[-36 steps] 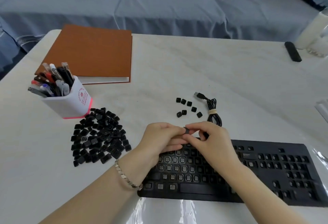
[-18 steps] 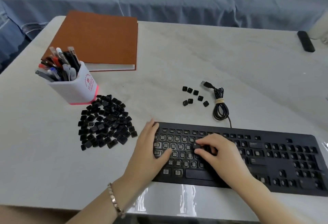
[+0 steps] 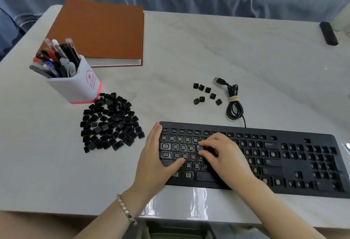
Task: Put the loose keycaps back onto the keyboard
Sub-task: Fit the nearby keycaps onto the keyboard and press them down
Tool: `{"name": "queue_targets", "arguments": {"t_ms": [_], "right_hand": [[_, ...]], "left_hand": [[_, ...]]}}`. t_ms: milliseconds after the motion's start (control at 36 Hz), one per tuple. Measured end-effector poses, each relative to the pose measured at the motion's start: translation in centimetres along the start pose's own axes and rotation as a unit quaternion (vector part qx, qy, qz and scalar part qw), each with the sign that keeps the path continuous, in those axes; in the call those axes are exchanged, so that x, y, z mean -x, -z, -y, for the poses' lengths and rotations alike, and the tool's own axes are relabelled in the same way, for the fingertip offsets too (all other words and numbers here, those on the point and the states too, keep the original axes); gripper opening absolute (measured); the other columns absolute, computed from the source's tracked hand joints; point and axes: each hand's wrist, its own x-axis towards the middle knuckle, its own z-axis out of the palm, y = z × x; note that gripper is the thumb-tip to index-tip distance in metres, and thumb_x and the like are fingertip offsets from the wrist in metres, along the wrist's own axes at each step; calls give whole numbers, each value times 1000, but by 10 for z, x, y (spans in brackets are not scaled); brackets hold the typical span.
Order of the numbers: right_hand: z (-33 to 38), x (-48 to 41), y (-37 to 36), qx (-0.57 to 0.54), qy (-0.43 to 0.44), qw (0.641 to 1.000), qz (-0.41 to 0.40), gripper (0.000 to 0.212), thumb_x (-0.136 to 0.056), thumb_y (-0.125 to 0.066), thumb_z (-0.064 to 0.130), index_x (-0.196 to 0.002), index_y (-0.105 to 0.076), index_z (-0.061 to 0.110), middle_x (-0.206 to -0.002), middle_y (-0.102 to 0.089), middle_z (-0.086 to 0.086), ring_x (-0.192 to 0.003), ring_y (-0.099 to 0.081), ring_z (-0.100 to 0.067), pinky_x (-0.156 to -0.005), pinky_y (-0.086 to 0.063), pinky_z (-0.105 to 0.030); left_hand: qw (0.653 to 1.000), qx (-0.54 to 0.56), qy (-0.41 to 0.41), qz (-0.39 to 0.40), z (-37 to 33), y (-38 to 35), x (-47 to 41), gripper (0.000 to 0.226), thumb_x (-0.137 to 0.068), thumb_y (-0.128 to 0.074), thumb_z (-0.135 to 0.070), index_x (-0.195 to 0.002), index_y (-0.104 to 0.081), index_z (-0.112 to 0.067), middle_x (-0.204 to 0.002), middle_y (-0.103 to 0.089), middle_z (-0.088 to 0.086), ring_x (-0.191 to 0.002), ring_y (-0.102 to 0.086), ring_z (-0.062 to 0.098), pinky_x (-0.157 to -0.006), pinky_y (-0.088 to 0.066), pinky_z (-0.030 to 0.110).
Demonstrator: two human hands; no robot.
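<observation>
The black keyboard (image 3: pixel 284 164) lies at the near edge of the table, most of its key sockets bare. My left hand (image 3: pixel 153 161) rests flat on its left end, fingers straight along the edge and thumb lying across the lower rows. My right hand (image 3: pixel 221 153) is bent over the left-middle rows, fingertips pressing down beside a seated R keycap (image 3: pixel 198 146). A big heap of loose black keycaps (image 3: pixel 109 123) lies left of the keyboard. A small group of several keycaps (image 3: pixel 206 94) lies behind it.
A white pen holder (image 3: pixel 75 83) full of pens stands just behind the heap. A brown book (image 3: pixel 98 30) lies at the back left. The keyboard's coiled USB cable (image 3: pixel 233 102) sits right of the small group. A black remote (image 3: pixel 328 33) is at the far right.
Both hands came down from holding a keycap above the keyboard. The right hand set it into the letter rows, and the left hand settled flat on the keyboard's left end.
</observation>
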Motion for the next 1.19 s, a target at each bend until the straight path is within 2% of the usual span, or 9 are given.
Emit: {"name": "queue_targets", "arguments": {"t_ms": [250, 361, 444, 583, 694, 778, 861, 1056, 1194], "right_hand": [[-7, 2, -6, -39, 2, 998, -40, 18, -77, -74, 19, -95, -75, 21, -75, -51, 18, -72, -48, 5, -70, -36, -8], [-8, 8, -12, 39, 56, 994, -88, 19, -79, -62, 31, -89, -75, 21, -69, -52, 8, -69, -44, -8, -52, -45, -22], [-7, 12, -13, 109, 117, 980, -117, 28, -84, -51, 30, -91, -74, 16, -68, -52, 1, -66, -41, -13, -44, -40, -20], [-13, 20, -15, 133, 129, 977, -104, 33, -87, -47, 26, -107, -70, 14, -71, -45, -1, -67, -36, -14, -50, -32, -19], [-17, 21, -11, 78, 105, 990, -53, 39, -85, -44, 32, -114, -66, 19, -76, -42, 6, -72, -36, -9, -53, -44, -24], [-14, 16, -2, 4, 56, 998, -10, 38, -86, -48, 36, -117, -65, 22, -79, -41, 12, -78, -36, -1, -72, -39, -13], [-8, 14, 12, -92, -12, 996, -2, 30, -88, -59, 13, -117, -63, 23, -84, -49, 12, -81, -45, 2, -76, -33, -2], [-22, 16, 36, -273, -184, 944, -35, 53, -88, -36, -14, -89, -60, 33, -88, -63, 4, -70, -58, 1, -70, -43, -3], [-19, 18, 36, -348, -204, 915, -32, 36, -88, -44, -14, -92, -58, 19, -92, -64, -1, -81, -68, -2, -75, -51, -11]], "left_hand": [[1000, -3, 8, 0, 0, -1, -1, 97, -72, -80, -27, -142, -12, -33, -145, -11, -27, -129, -7, -25, -102, -10, -3], [999, 24, 45, -16, -7, -4, -3, 97, -71, -80, -25, -145, -16, -27, -148, -19, -14, -126, -13, -24, -100, -12, -3], [996, 2, 75, -48, -21, -10, -10, 99, -67, -80, -35, -145, -22, -17, -148, -22, -6, -132, -23, -2, -105, -21, 11], [988, -85, 106, -67, -41, -21, -17, 111, -58, -75, -60, -144, -24, -13, -151, -20, 2, -137, -28, 17, -107, -33, 32], [984, -114, 120, -67, -43, -23, -17, 115, -55, -76, -63, -145, -25, -12, -151, -20, 4, -136, -31, 21, -105, -36, 38], [983, -121, 128, -57, -43, -23, -19, 113, -56, -78, -60, -145, -23, -16, -152, -17, 3, -137, -28, 19, -107, -33, 40], [981, -101, 159, -34, -49, -22, -23, 113, -58, -80, -54, -147, -17, -24, -154, -6, 1, -141, -17, 16, -112, -20, 36], [967, -88, 239, 30, -65, -26, -34, 105, -68, -78, -45, -147, -11, -35, -155, 16, -2, -144, 10, 18, -116, 0, 40], [964, -77, 256, 15, -68, -29, -34, 97, -71, -77, -38, -145, -15, -37, -154, 15, -3, -143, 9, 17, -114, 1, 40]]}}
